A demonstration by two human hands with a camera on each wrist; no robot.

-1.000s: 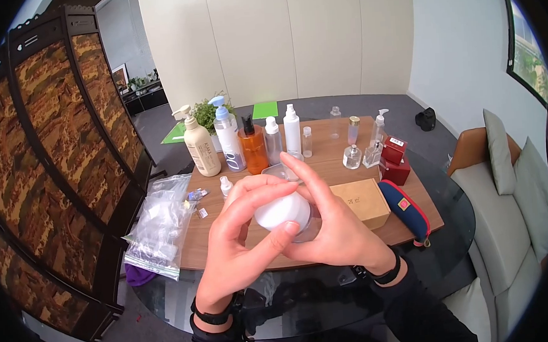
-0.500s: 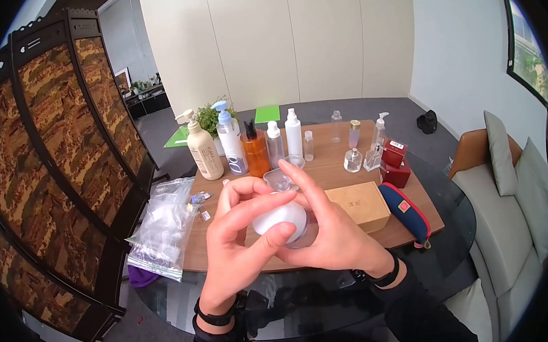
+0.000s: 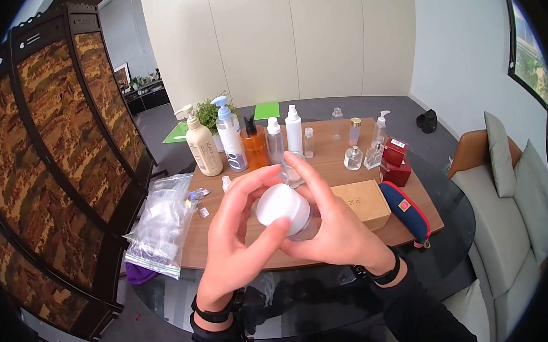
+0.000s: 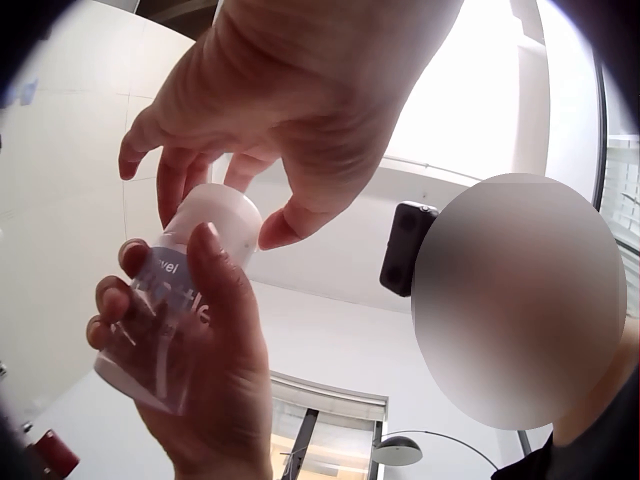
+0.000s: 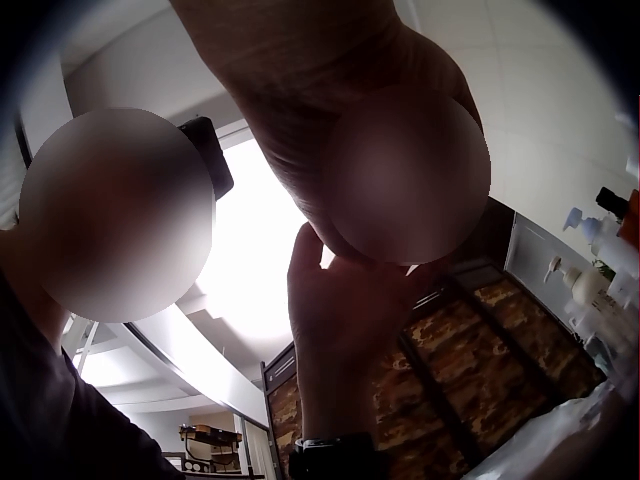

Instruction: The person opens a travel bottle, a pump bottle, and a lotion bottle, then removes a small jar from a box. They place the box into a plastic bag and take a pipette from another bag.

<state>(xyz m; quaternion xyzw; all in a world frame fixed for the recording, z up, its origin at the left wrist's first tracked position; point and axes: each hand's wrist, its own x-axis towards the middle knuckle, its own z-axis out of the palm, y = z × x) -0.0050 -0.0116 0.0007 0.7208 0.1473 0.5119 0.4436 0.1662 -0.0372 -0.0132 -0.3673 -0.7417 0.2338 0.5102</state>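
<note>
Both hands meet in the middle of the head view around a clear bottle with a wide white cap (image 3: 281, 207). My right hand (image 3: 337, 230) grips the see-through body of the bottle (image 4: 150, 350), which carries printed lettering and is tilted. My left hand (image 3: 233, 239) is curved about the white cap, its thumb against the near edge and its fingers round the far side. From the left wrist view, that hand reaches down over the cap from above. The right wrist view is dark and partly blurred, so the bottle is hidden there.
Beyond the hands stand a cream pump bottle (image 3: 204, 150), an amber bottle (image 3: 257, 150) and several clear bottles. A cardboard box (image 3: 365, 204) and a blue pouch (image 3: 406, 210) lie right, near red boxes (image 3: 396, 163). Plastic bags (image 3: 159, 225) lie left.
The left fingers have lifted back from across the cap's top and spread leftward, so more of the cap shows. The right hand keeps its grip on the bottle.
</note>
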